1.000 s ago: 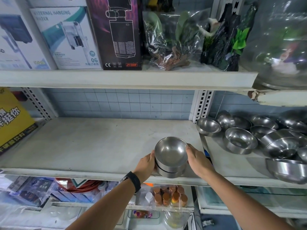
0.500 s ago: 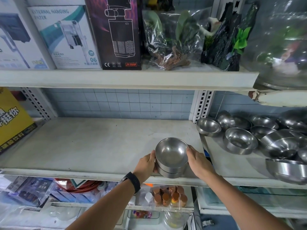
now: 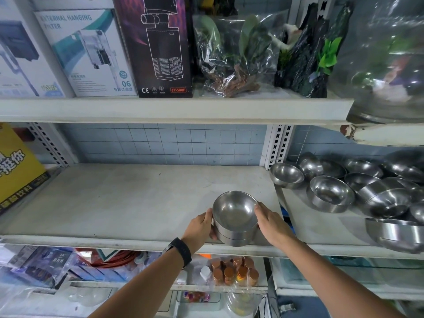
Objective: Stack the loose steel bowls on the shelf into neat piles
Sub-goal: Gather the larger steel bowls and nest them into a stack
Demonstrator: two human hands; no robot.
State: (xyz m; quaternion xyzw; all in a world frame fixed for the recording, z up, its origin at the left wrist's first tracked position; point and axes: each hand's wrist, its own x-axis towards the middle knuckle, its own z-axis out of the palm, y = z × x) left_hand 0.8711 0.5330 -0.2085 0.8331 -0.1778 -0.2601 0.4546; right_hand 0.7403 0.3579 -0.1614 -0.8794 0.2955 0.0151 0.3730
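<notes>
Head view: the left grip [image 3: 199, 226] and right grip [image 3: 273, 222] curl round a small pile of bowls [image 3: 234, 214] between them, on the shelf [image 3: 128, 203]. Many loose bowls [image 3: 330, 196] (a messy bunch) wait past the right grip, not stacked yet.

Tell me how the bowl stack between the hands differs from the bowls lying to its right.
The stack is nested upright; the loose bowls lie scattered, several tilted. The left hand and right hand hold the stack; no hand touches the loose bowls. Both are shiny steel.
</notes>
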